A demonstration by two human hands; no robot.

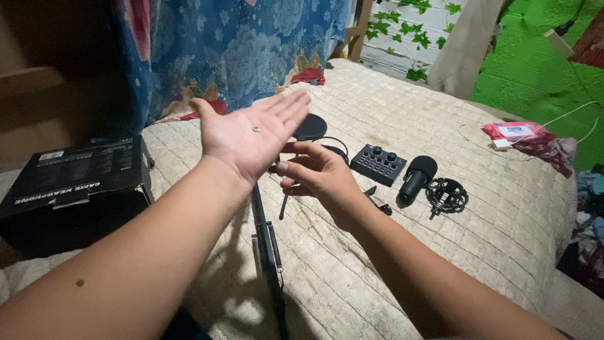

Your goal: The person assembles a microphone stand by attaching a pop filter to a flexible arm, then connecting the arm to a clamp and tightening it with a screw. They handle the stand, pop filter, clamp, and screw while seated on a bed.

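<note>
Black cardboard box sits far left on the bed, long rectangular shape, white print on its top and front, small pale label at the top left corner. Red and white flat packet lies at the far right edge of the quilt, white cable running past it.

Left hand is held palm up, fingers spread flat and released. A small silver screw rests loose in the middle of the palm, well back from the fingertips, nothing closed over it.

Right hand sits just below and right of the left one, fingers curled and pinching the top end of a black boom arm. The arm runs down the quilt toward the camera. Round black pop filter shows just behind the hands.

Right of the hands, in a row on the quilt: black audio mixer with knobs, black microphone, black shock mount. All apart from both hands.
</note>
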